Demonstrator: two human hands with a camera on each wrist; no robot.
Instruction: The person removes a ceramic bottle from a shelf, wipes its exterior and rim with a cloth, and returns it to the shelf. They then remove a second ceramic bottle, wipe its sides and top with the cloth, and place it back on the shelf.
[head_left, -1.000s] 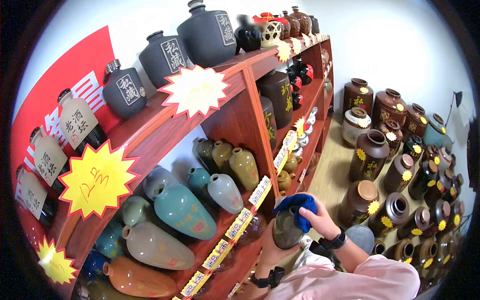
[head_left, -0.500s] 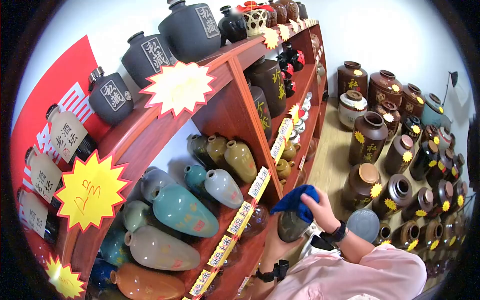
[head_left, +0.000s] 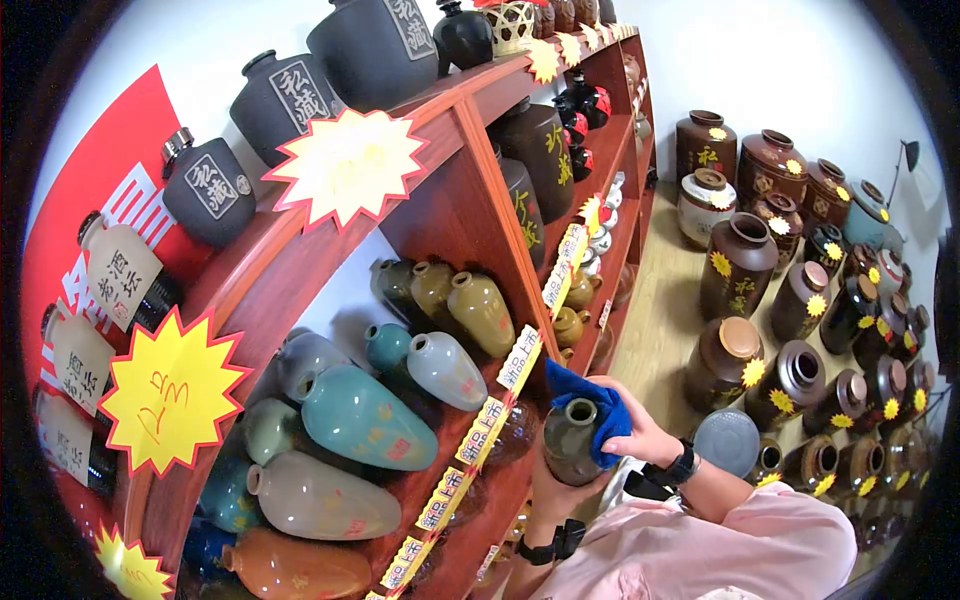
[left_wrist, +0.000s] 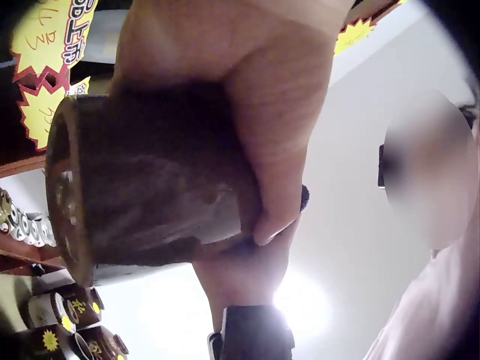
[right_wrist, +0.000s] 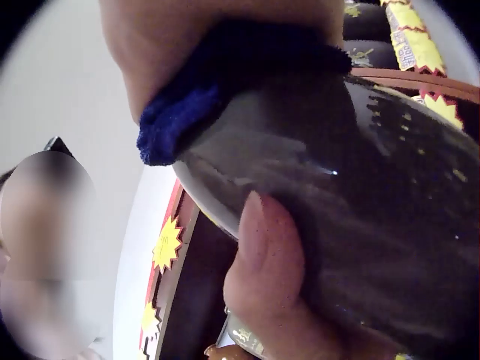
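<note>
Cloth point(head_left: 608, 413) gripped in my right hand point(head_left: 642, 427), I seem mid-wipe, next likely needing to turn the jar point(head_left: 571, 450) my left hand point(head_left: 557, 496) holds.

The left hand point(head_left: 560, 492) wraps the lower part of the dark, narrow-necked glazed ceramic bottle point(head_left: 570, 450); a blue fabric cloth point(head_left: 610, 415) lies between the bottle and the right hand point(head_left: 640, 438). Left of the bottle, a teal oval ceramic jar point(head_left: 365, 420) rests on the red-brown wooden shelf point(head_left: 430, 215). Right of the bottle, brown rounded ceramic jars point(head_left: 740, 260) stand on the pale wooden floor point(head_left: 650, 290).
</note>
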